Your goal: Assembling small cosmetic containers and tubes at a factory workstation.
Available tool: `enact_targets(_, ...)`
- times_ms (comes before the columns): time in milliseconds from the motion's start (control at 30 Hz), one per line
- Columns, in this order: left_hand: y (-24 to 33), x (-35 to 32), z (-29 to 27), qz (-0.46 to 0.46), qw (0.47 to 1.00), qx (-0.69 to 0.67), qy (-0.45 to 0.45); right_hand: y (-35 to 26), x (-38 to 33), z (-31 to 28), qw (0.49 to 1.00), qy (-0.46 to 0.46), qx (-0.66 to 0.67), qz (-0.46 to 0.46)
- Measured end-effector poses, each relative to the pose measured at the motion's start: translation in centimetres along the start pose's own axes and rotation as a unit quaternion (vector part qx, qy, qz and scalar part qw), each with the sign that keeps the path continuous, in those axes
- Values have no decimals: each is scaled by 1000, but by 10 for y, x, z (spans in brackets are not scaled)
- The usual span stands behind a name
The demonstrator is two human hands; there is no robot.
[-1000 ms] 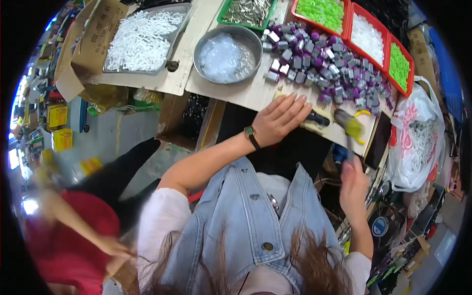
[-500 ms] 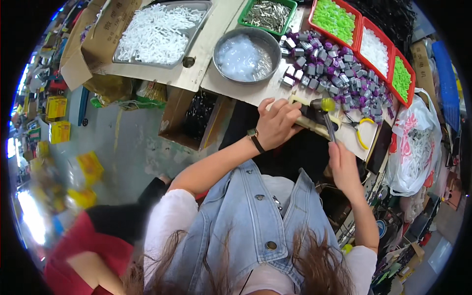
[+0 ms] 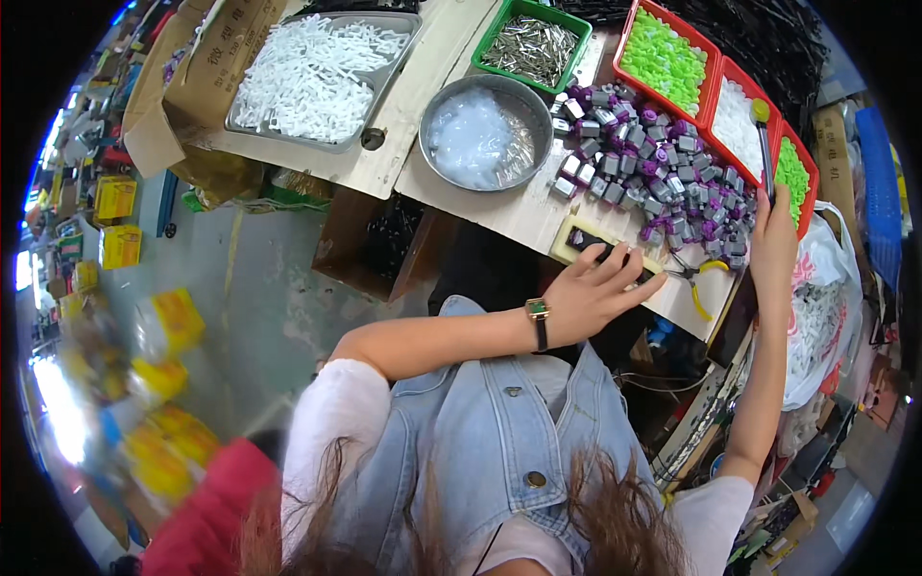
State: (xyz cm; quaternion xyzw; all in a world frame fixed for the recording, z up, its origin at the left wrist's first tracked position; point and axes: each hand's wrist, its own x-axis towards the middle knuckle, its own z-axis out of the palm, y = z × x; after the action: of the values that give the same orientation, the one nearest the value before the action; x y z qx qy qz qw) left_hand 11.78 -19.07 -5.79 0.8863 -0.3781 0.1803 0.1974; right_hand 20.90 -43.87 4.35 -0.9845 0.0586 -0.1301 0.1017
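My left hand [image 3: 600, 288], with a watch on the wrist, lies with fingers spread on a pale yellow block with a black piece [image 3: 581, 240] at the table's front edge. Further right, my right hand [image 3: 773, 240] grips a long dark tool with a yellow-green knob [image 3: 762, 130], which points up over the red trays. A heap of small purple and grey parts [image 3: 663, 178] lies between the two hands. Yellow-handled pliers [image 3: 696, 278] rest on the table just right of my left hand.
A metal bowl of clear bits [image 3: 477, 134], a green tray of metal pieces [image 3: 533, 43], red trays of green and white parts [image 3: 672, 58] and a grey tray of white parts [image 3: 307, 67] line the table. A white bag [image 3: 821, 317] hangs at the right; cardboard boxes [image 3: 182, 86] stand left.
My right hand has come up from below the table edge, taken hold of the knobbed tool and lifted it over the red trays. My left hand slid from the parts heap onto the yellow block.
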Motion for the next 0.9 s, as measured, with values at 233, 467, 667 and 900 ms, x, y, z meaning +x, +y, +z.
enact_targets(233, -3, 40, -1, 30, 979, -197, -40, 53, 29, 50, 985, 43, -158, -59)
enact_targets(467, -30, 66, -57, -365, 743, -559, 55, -20, -107, 17, 980, -191, 12, -62)
enact_targets(667, -51, 53, -72, -400, 315, -860, 43, 2, -121, 38, 993, -75, 95, -2)
enact_targets(900, -35, 21, -87, -345, 656, -661, 118, -94, -73, -7, 965, -31, 64, -254)
